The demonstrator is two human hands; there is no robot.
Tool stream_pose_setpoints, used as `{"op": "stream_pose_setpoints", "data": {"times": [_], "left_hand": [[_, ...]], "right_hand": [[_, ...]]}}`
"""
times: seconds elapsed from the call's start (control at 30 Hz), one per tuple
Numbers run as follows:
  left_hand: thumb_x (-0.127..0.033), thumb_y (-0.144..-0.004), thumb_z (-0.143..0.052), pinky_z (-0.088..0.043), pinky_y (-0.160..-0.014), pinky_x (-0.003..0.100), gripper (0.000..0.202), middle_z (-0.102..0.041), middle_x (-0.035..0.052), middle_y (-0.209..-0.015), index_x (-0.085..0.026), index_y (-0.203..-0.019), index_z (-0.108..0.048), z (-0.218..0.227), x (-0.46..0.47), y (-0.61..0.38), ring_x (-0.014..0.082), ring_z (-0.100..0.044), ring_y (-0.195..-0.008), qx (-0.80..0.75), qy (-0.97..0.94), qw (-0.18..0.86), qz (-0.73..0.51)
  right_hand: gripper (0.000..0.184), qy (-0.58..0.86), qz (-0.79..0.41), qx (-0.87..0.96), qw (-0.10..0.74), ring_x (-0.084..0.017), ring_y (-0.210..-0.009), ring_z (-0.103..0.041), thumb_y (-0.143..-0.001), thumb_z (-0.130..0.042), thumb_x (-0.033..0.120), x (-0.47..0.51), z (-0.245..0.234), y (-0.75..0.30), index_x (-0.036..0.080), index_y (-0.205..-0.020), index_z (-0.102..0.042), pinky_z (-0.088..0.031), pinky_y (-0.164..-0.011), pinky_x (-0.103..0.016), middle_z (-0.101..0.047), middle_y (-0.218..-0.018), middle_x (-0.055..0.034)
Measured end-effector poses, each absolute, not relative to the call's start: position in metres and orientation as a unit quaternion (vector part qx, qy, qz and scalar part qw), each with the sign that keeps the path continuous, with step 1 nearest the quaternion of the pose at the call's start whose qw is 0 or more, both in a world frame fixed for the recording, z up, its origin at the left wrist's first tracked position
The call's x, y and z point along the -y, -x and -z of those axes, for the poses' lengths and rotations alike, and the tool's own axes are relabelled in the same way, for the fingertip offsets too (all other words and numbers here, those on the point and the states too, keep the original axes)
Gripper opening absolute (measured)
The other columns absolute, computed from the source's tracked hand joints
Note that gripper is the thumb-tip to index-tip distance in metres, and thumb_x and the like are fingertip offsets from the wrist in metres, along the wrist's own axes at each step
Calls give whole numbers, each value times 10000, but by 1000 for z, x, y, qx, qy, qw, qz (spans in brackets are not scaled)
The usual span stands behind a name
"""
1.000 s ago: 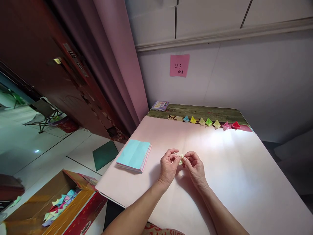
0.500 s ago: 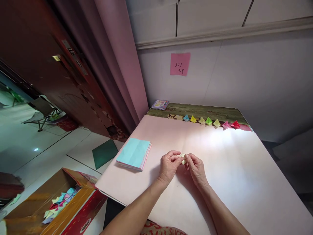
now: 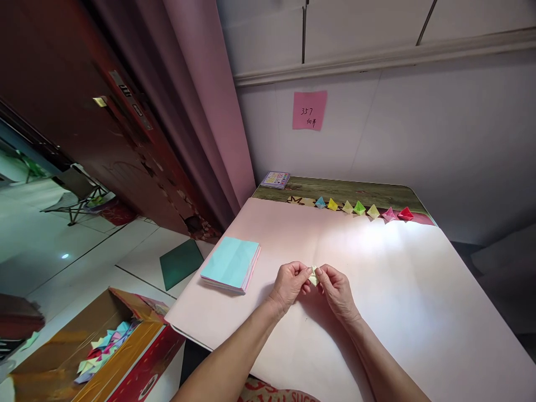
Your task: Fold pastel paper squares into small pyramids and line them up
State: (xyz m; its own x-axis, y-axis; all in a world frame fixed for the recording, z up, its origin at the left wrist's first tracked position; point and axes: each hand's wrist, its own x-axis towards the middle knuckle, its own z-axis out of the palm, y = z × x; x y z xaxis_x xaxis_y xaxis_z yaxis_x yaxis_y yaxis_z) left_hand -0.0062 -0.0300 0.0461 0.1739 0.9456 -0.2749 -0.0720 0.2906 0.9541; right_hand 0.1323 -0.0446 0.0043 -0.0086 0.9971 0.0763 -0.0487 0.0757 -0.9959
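Between my two hands is a small pale yellow piece of folded paper (image 3: pixel 314 278), held above the middle of the pink-covered table (image 3: pixel 377 312). My left hand (image 3: pixel 290 283) pinches its left side with thumb and fingers. On the opposite side, my right hand (image 3: pixel 335 283) grips it with the thumb pressed on the front. Fingers hide part of the paper. Left of my hands lies a stack of square coloured paper (image 3: pixel 230 262) with a light blue sheet on top. Along the far edge stands a row of several folded paper shapes (image 3: pixel 359 207) in different colours.
A small purple-edged pack (image 3: pixel 275 179) sits at the table's far left corner. On the floor at left, an open cardboard box (image 3: pixel 138 357) contains several coloured folded papers (image 3: pixel 106 349). A green mat (image 3: pixel 181 264) lies behind it. A pink note (image 3: pixel 309 110) hangs on the wall.
The fingers of my left hand have shifted on the folded paper, curling lower, so more of its front shows. Both hands still hold it in nearly the same place.
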Motion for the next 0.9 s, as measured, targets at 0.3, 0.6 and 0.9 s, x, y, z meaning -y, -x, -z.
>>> {"op": "stream_pose_setpoints", "data": {"times": [0.3,0.6,0.9], "left_hand": [[-480,-674,-766,-416,-480,199,377,-602,12,-610,-125,-749,-663,-48,27,15,89,-540,-497,-481,-436,653,-390],[-349,-787,-700,-493,-638,272,197,-653,39,-707,-154,-758,-706,-47,29,16,139,-598,-646,-481,-543,504,-469],[-226,-864,-620,-501,-792,352,146,-715,66,-867,-266,-931,-743,-40,33,22,202,-627,-842,-352,-792,187,-462]], "right_hand": [[417,483,-461,545,508,-97,-469,-394,-912,-524,497,41,-2,-136,197,-622,-511,-333,-479,-230,-462,-516,42],[472,489,-456,545,507,-102,-451,-418,-914,-493,541,43,0,-135,193,-597,-526,-346,-476,-230,-462,-489,32],[429,420,-616,420,518,-121,-443,-476,-848,-579,589,43,-5,-133,183,-711,-598,-429,-452,-240,-508,-499,29]]}}
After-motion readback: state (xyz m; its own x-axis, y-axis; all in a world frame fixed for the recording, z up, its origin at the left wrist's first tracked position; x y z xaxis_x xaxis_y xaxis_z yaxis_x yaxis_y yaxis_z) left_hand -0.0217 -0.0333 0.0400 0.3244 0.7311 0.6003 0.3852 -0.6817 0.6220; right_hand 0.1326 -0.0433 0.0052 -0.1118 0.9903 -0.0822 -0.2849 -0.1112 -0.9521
